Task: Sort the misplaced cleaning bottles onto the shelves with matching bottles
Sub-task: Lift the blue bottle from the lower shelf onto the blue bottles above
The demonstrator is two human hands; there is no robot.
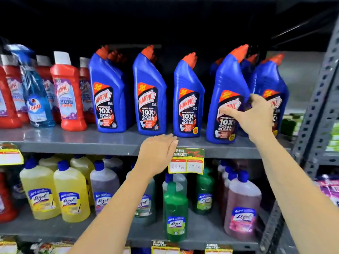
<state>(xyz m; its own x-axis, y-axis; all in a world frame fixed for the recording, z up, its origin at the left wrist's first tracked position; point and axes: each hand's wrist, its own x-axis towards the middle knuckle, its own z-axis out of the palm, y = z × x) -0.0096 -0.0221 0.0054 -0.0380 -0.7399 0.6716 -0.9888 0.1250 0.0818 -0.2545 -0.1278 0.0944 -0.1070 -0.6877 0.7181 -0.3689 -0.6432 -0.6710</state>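
Note:
Blue Harpic bottles with orange caps stand in a row on the upper grey shelf (77,142). My right hand (251,116) grips the front of one blue Harpic bottle (226,85) near the right end of that row; the bottle stands on the shelf, tilted slightly. My left hand (157,153) rests flat on the shelf's front edge, holding nothing. Among the red Harpic bathroom cleaner bottles (67,92) at the left stands a light-blue Colin spray bottle (35,96). On the lower shelf a green Lizol bottle (176,209) stands in front.
The lower shelf holds yellow Lizol bottles (70,195), purple ones (103,187), green ones (204,191) and pink ones (242,206). A yellow price tag (187,162) hangs on the upper shelf edge. A perforated grey upright (319,99) bounds the shelves at the right.

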